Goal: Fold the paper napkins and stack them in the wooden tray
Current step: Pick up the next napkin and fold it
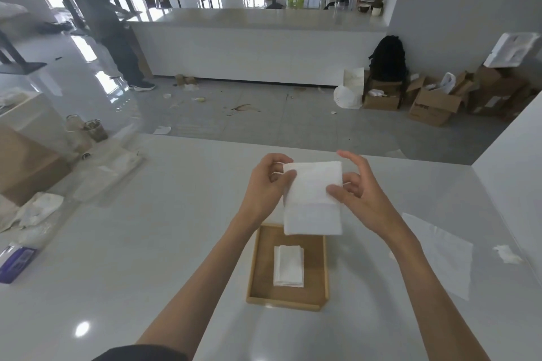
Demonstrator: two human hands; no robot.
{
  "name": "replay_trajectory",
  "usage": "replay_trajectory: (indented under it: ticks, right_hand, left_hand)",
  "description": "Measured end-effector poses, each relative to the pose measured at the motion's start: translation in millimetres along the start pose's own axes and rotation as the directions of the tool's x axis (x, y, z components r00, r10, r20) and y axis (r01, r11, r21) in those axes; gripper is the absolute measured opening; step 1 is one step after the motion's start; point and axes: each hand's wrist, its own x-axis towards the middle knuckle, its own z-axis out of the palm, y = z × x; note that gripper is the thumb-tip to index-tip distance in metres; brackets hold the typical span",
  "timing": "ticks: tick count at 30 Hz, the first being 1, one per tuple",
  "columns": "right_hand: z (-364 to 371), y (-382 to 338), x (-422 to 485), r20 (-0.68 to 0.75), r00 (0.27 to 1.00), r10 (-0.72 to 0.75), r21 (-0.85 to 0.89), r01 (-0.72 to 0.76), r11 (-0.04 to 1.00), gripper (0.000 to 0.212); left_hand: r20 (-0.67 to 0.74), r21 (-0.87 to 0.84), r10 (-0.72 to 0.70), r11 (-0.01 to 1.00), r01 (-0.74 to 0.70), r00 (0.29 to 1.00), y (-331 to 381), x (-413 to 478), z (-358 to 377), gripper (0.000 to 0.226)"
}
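A white paper napkin (312,199) hangs in the air above the far end of the wooden tray (259,269), partly folded, its lower edge covering the tray's far rim. My left hand (268,184) pinches its upper left corner. My right hand (359,187) pinches its right edge with thumb and forefinger, the other fingers spread. Inside the tray lies a small stack of folded white napkins (289,266), upright and near the middle.
The tray sits on a white glossy table (146,243). Clear plastic wrapping (108,173) and crumpled paper (38,209) lie at the left, with a purple pack (16,262) at the left edge. A torn napkin scrap (507,253) lies at the right. A person stands far off by the counter.
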Motion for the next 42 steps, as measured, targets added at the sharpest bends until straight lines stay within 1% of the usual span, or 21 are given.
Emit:
replay_trajectory:
  ticks: [1, 2, 3, 4, 6, 8, 10, 12, 14, 17, 20, 23, 26, 29, 32, 34, 36, 39, 40, 41, 42]
  right_hand:
    - [2, 1, -1, 0.021, 1.0, -0.003, 0.017, 0.002, 1.0, 0.058]
    - [4, 4, -2, 0.015, 1.0, -0.016, 0.039, 0.015, 0.999, 0.054]
    - [6, 6, -2, -0.013, 0.999, -0.033, 0.051, 0.033, 0.998, 0.045]
    - [7, 6, -2, -0.05, 0.997, -0.052, 0.052, 0.055, 0.997, 0.034]
    - [9, 9, 0, -0.112, 0.991, -0.078, 0.042, 0.083, 0.996, 0.016]
    - [8, 10, 1, -0.147, 0.987, -0.062, 0.054, 0.07, 0.996, 0.01]
    - [5, 10, 1, -0.163, 0.986, -0.028, 0.071, 0.04, 0.997, 0.011]
    - [2, 9, 1, -0.131, 0.991, -0.001, 0.098, 0.014, 0.995, 0.013]
    - [1, 8, -1, -0.064, 0.998, 0.005, 0.087, 0.0, 0.996, 0.021]
    - [4, 8, -2, -0.02, 1.0, -0.009, -0.026, 0.008, 1.0, 0.04]
    - [8, 13, -1, -0.066, 0.989, -0.132, -0.188, 0.118, 0.975, 0.042]
    - [9, 14, -1, -0.101, 0.972, -0.213, -0.295, 0.175, 0.939, 0.033]
    - [10, 13, -2, -0.137, 0.963, -0.231, -0.322, 0.177, 0.93, 0.027]
    - [10, 14, -2, -0.111, 0.973, -0.204, -0.328, 0.158, 0.931, 0.03]
    - [11, 20, -2, -0.084, 0.977, -0.195, -0.431, 0.141, 0.891, 0.037]
    - [13, 24, -1, -0.096, 0.966, -0.241, -0.512, 0.159, 0.844, 0.033]
    - [15, 27, 1, -0.109, 0.95, -0.294, -0.564, 0.184, 0.805, 0.029]
    - [16, 28, 2, -0.174, 0.891, -0.419, -0.615, 0.233, 0.753, 0.022]
    - [16, 29, 1, -0.212, 0.876, -0.433, -0.6, 0.233, 0.765, 0.021]
    - [17, 28, -1, -0.245, 0.879, -0.408, -0.541, 0.225, 0.811, 0.022]
    - [17, 26, -2, -0.258, 0.909, -0.328, -0.413, 0.203, 0.888, 0.022]
  left_hand:
    - [-0.008, -0.019, -0.029, 0.999, 0.029, 1.0, 1, 0, 0, 0.016]
    - [-0.003, -0.052, -0.058, 0.997, 0.058, 0.998, 1, -1, -1, 0.018]
    - [0.022, -0.097, -0.085, 0.992, 0.087, 0.996, 1, -1, -2, 0.021]
    - [0.071, -0.135, -0.103, 0.984, 0.112, 0.992, 0, -2, -4, 0.023]
    - [0.187, -0.147, -0.105, 0.98, 0.134, 0.977, -4, -7, -6, 0.032]
    - [0.269, -0.132, -0.087, 0.983, 0.126, 0.959, -8, -12, -8, 0.047]
    - [0.31, -0.137, -0.072, 0.983, 0.119, 0.948, -10, -15, -10, 0.06]
    - [0.316, -0.12, -0.049, 0.989, 0.091, 0.948, -11, -16, -11, 0.053]
    - [0.299, -0.069, -0.038, 0.996, 0.062, 0.953, -10, -14, -12, 0.043]
    - [0.264, 0.018, -0.046, 0.999, 0.043, 0.963, -7, -11, -10, 0.044]
    - [0.219, 0.144, 0.023, 0.988, -0.056, 0.975, -10, -9, -6, 0.047]
    - [0.194, 0.279, 0.137, 0.942, -0.189, 0.971, -14, -9, -1, 0.047]
    - [0.219, 0.372, 0.207, 0.886, -0.278, 0.953, -17, -9, 1, 0.046]
    - [0.268, 0.451, 0.202, 0.837, -0.309, 0.942, -20, -9, 1, 0.048]
    - [0.297, 0.484, 0.252, 0.792, -0.372, 0.921, -23, -7, 0, 0.048]
    - [0.298, 0.517, 0.294, 0.75, -0.412, 0.908, -24, -7, 1, 0.045]
    - [0.295, 0.572, 0.346, 0.682, -0.455, 0.891, -26, -8, 1, 0.04]
    - [0.27, 0.659, 0.443, 0.562, -0.5, 0.855, -30, -9, 1, 0.031]
    - [0.244, 0.68, 0.464, 0.544, -0.492, 0.851, -31, -10, 1, 0.03]
    - [0.215, 0.693, 0.482, 0.538, -0.48, 0.85, -32, -11, 1, 0.03]
    - [0.191, 0.697, 0.499, 0.537, -0.475, 0.845, -32, -13, 0, 0.03]
